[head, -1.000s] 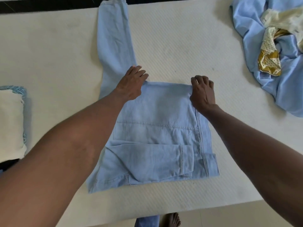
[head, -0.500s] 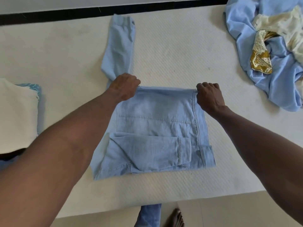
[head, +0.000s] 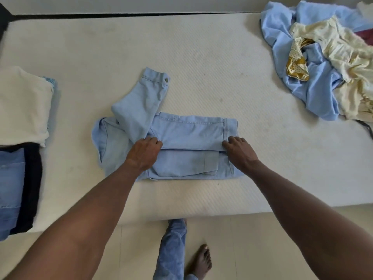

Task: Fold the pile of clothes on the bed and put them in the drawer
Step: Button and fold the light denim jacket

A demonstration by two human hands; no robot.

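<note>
A light blue denim garment (head: 187, 130) lies partly folded on the white bed (head: 201, 57), in the middle near the front edge. Its far part is doubled over toward me. One sleeve with a buttoned cuff (head: 155, 81) sticks out diagonally at the far left. My left hand (head: 144, 153) grips the left end of the folded-over edge with curled fingers. My right hand (head: 239, 152) pinches the right end of the same edge. The pile of unfolded clothes (head: 323, 67), light blue, cream and gold-patterned, sits at the back right.
Folded clothes are stacked at the left: a cream piece (head: 22, 104) and, nearer, blue jeans on a dark garment (head: 14, 188). The bed's front edge runs just below the denim garment. Beneath it are the floor, my leg and my bare foot (head: 199, 261).
Both hands took hold of the garment's far edge and pulled it toward me, folding the top half over. The long sleeve came along and now lies bent at the far left.
</note>
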